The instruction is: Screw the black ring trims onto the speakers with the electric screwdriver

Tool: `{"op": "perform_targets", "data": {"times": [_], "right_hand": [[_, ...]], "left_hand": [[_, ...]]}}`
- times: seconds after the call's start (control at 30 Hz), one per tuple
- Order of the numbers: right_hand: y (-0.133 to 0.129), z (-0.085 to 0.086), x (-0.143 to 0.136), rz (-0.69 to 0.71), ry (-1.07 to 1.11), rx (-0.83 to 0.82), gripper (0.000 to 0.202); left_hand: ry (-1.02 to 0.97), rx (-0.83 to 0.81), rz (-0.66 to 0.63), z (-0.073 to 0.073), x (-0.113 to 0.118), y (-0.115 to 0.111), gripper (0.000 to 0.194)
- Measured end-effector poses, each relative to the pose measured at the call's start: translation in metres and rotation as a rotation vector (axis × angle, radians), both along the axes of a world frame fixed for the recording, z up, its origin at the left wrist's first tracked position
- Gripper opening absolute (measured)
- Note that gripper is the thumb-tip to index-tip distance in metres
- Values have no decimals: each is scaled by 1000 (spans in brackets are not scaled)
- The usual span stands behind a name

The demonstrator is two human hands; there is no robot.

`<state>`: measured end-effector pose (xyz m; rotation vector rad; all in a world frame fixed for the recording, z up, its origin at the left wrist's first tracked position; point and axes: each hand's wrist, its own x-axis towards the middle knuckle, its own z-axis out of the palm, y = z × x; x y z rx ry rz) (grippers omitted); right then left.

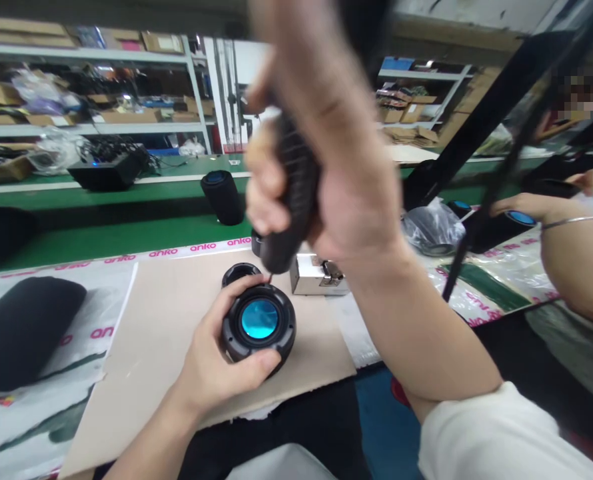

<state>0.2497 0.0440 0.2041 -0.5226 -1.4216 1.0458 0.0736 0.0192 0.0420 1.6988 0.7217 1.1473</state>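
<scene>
The person's right arm (416, 333) has a short sleeve (496, 440) on it — off-white, loose and soft, with small folds. It stops near the elbow (429, 403). Below that, the arm is bare, and so is the right hand (346, 193), which looks blurry. The left hand (216, 360) and left arm (161, 427) are bare too. Down low is some pale grey cloth (286, 465) — smooth, with a round top edge.
</scene>
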Motion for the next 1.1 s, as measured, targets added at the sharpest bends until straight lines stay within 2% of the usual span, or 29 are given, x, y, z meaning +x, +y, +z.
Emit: {"op": "perform_targets", "data": {"times": [0.07, 0.13, 0.2, 0.23, 0.33, 0.5, 0.57, 0.67, 0.83, 0.9, 1.0, 1.1], "right_hand": [[-3, -5, 23, -215, 94, 73, 41], [-2, -18, 48, -489, 138, 113, 42], [1, -35, 69, -648, 133, 92, 44], [3, -44, 76, -682, 125, 74, 45], [9, -64, 86, -694, 141, 50, 44], [14, -88, 83, -625, 161, 24, 44], [12, -95, 84, -570, 140, -44, 48], [6, -97, 87, -546, 137, -121, 53], [4, -81, 84, -654, 236, 114, 43], [9, -80, 82, -662, 215, 151, 39], [15, -90, 82, -631, 177, 116, 42], [12, -100, 82, -556, 134, -20, 47]], "left_hand": [[17, 22, 9, 2, 1, 0, 72], [28, 31, 20, 2, 1, 0, 71], [36, 28, 48, 1, 2, 0, 70], [39, 29, 68, 0, 2, -1, 69], [42, 44, 121, -1, 1, -1, 68], [41, 113, 89, -2, -1, 2, 66], [48, 129, 85, -3, -2, 3, 66], [65, 127, 80, -2, -2, 4, 66], [58, 142, 85, -2, -2, 4, 68], [60, 141, 73, -2, -3, 4, 67], [60, 152, 64, -2, -3, 4, 65], [48, 148, 74, -2, -2, 4, 65]]}}
